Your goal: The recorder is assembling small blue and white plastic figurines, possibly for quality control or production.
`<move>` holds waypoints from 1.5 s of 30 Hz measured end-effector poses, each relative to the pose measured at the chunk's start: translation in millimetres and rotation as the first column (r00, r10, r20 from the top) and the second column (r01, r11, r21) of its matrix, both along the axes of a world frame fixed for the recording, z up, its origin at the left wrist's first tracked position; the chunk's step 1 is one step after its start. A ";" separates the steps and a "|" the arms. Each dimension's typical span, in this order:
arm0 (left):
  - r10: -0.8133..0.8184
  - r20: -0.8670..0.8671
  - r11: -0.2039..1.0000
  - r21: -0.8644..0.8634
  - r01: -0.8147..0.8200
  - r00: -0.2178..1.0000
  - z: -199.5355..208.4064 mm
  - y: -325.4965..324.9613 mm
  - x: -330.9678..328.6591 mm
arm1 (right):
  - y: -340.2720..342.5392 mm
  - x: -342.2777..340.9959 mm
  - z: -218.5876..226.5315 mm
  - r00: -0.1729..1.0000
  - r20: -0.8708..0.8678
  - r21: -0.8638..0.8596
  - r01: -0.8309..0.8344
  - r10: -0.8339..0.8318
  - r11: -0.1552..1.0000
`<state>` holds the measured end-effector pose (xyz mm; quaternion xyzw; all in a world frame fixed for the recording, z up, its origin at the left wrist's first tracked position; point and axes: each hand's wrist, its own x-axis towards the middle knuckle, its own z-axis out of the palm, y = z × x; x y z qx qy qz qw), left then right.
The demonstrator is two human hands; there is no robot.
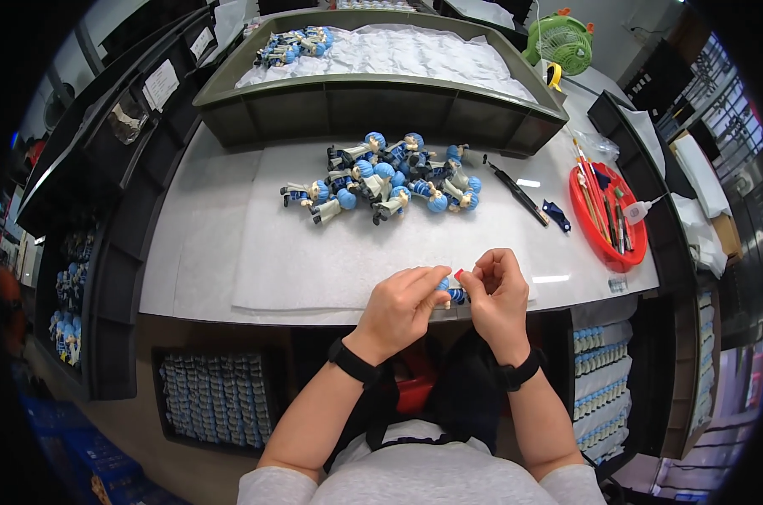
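Close to the table's front edge, my left hand [402, 305] is closed around a small blue-haired figurine [457, 295]. Its striped blue body points toward my right hand [498, 305]. That hand's thumb and fingers are pinched at a small red piece [459, 274] beside the figurine; its exact kind is too small to make out. My fingers hide much of the figurine. Beyond my hands, a loose pile of similar figurines [383, 175] in blue and cream lies on a white sheet [314, 261].
A large dark tray [381, 109] lined with white paper stands at the back, figurines in its far left corner. To the right are a black pen-like tool [518, 194] and a red basket [587, 220] of brushes. Crates of figurines [213, 396] flank my lap below.
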<state>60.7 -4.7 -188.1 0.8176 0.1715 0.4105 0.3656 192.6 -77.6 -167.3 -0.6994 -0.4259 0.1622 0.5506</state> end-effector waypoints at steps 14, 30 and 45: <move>0.001 0.024 1.000 -0.003 -0.001 1.000 1.2 -3.3 0.1 | -4.3 -2.4 0.3 0.998 0.059 0.000 0.020 -0.020 1.000; 0.033 0.029 0.998 0.048 -0.035 0.999 1.8 2.0 1.9 | -2.5 9.0 -1.4 0.992 0.073 0.003 0.099 -0.099 0.995; 0.010 0.040 0.998 0.054 -0.013 0.999 0.2 -1.4 -2.9 | 2.9 21.2 2.3 0.976 0.195 -0.048 0.104 -0.093 0.993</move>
